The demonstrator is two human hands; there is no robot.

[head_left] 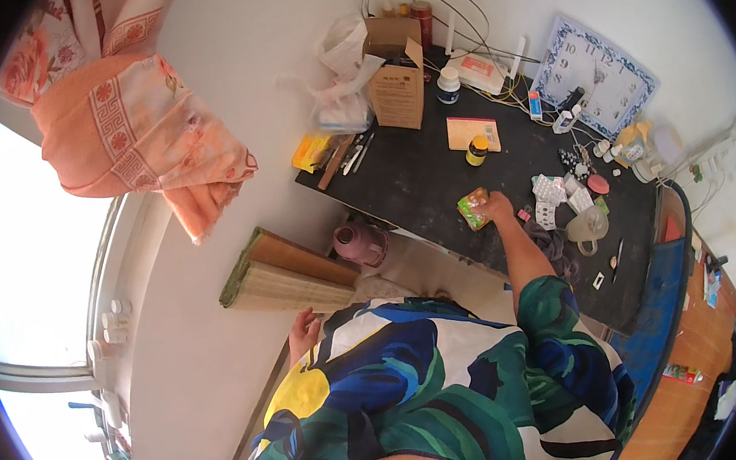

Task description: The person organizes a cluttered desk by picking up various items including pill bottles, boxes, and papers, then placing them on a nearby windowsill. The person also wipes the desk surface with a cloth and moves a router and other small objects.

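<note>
Over the near part of the black table [424, 178], my right hand [498, 207] grips a small green and orange packet [474, 211] at its right edge. Just beyond it stands a small brown bottle [476, 150] with a yellow lid, in front of a tan booklet [459, 133]. Right of the hand lie a pink clip [524, 215] and several blister packs [549, 191]. Low beside my body hangs my left hand [303, 336], with loosely bent fingers and nothing visible in it; part of it is hidden by my patterned clothing.
A cardboard box [398, 94], a white jar [448, 85], a router [481, 72] and a square clock [596, 75] line the wall. A clear mug [588, 228] stands at the right. Below the table are a pink jug [358, 243] and a rolled mat [294, 285]. A blue chair [662, 288] is at the right.
</note>
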